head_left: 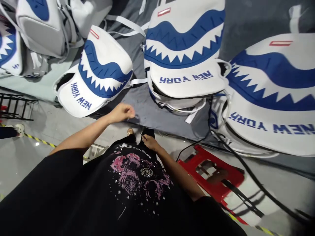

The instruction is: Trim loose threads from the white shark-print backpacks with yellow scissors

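Note:
My left hand is raised beside the front edge of the grey cloth-covered table. Its fingers are curled together, and whatever they may hold is too small to make out. Lower and nearer my body, my right hand is closed around a thin dark thing whose kind does not show. Closest to my left hand lies a white backpack with a blue shark-mouth print and NEW YORK lettering. A second such backpack lies in the middle, and a third backpack at the right.
More white-and-grey bags are piled at the far left. A red stool stands on the floor at right, with a black cable hanging past it. A black wire rack and another person's shoe are at left.

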Motion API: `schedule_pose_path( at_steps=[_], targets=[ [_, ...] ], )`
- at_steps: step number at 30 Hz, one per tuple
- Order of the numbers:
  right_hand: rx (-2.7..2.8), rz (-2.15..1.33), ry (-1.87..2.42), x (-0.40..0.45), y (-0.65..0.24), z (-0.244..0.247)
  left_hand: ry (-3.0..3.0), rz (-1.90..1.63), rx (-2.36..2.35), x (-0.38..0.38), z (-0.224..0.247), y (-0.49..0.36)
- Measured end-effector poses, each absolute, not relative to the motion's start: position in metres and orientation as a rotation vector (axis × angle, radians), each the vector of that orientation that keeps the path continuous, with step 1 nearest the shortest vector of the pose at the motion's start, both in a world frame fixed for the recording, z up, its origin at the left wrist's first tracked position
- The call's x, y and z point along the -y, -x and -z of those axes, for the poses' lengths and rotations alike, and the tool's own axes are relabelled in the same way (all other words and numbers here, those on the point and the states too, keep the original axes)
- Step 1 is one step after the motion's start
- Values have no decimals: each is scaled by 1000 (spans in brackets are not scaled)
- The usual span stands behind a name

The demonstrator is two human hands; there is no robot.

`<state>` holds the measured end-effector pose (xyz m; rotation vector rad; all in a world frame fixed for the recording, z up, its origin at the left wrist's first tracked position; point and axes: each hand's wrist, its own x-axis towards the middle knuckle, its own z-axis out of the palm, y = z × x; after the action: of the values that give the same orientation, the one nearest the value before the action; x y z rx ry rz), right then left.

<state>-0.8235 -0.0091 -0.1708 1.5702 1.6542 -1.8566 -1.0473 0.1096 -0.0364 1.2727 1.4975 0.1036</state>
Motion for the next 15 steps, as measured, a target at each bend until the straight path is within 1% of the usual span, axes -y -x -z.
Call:
schedule_pose_path(
  at_steps=[4, 6, 8, 11, 15],
  targets=[
    [-1740, 1774, -1458, -6, 891, 181, -1141, 421, -1859, 28, 42, 1155],
    [-1757, 1709, -1411, -14, 914, 182, -1069, 655, -1972, 82, 57, 1183],
    [-1791, 1601, -1398, -24, 932, 181, -1078, 777, -1979, 109, 78, 1190],
    [-1847, 1429, -1391, -39, 952, 178, -1279, 737, -1865, 94, 121, 1173],
    [-1904, 1224, -1393, -50, 970, 177, -1574, 549, -1758, 13, 184, 1133]
  ],
)
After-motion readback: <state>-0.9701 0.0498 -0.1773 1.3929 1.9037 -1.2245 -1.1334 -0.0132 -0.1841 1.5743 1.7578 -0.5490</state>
